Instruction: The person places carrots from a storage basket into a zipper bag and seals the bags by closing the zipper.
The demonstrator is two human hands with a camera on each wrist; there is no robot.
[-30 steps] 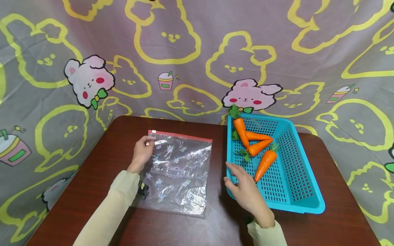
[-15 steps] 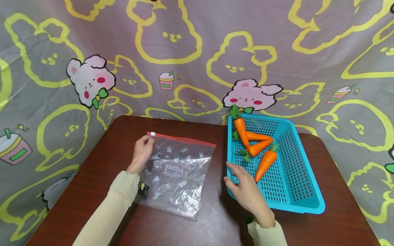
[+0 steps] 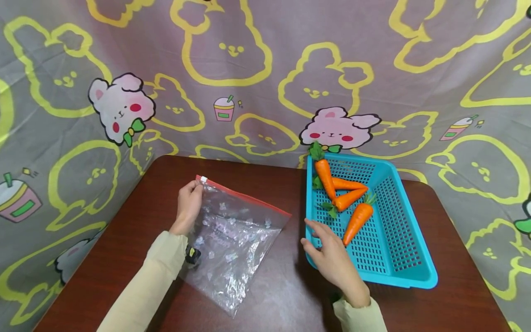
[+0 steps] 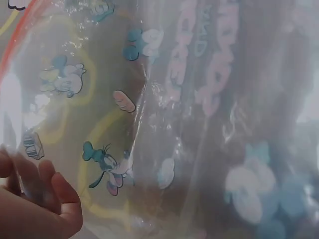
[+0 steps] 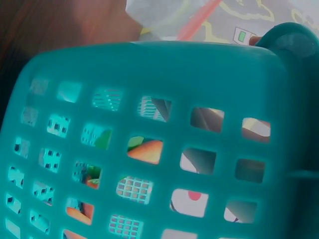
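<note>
A clear zip-lock bag (image 3: 232, 240) with a red zip strip and a white slider hangs slantwise from my left hand (image 3: 188, 205). That hand pinches the bag's top left corner, just beside the slider. Printed cartoon figures show on the bag (image 4: 164, 124) in the left wrist view, where my left fingers (image 4: 65, 196) are partly behind the film. My right hand (image 3: 332, 258), with fingers loosely spread, lies at the near left rim of a turquoise plastic basket (image 3: 415, 258). Inside it are several carrots (image 3: 358, 221) with green tops. Perforated basket wall (image 5: 164, 64) fills the right wrist view.
A dark red-brown wooden table (image 3: 137, 216) bears the basket at the right. Behind and beside it hangs a grey cloth (image 3: 257, 55) printed with rabbits and yellow outlines. One carrot (image 3: 325, 177) leans its leafy top over the basket's back left rim.
The bag has swung clockwise about my left hand: its right end dropped nearer, and its lower corner shifted left and toward me. My right hand and the basket stay put.
</note>
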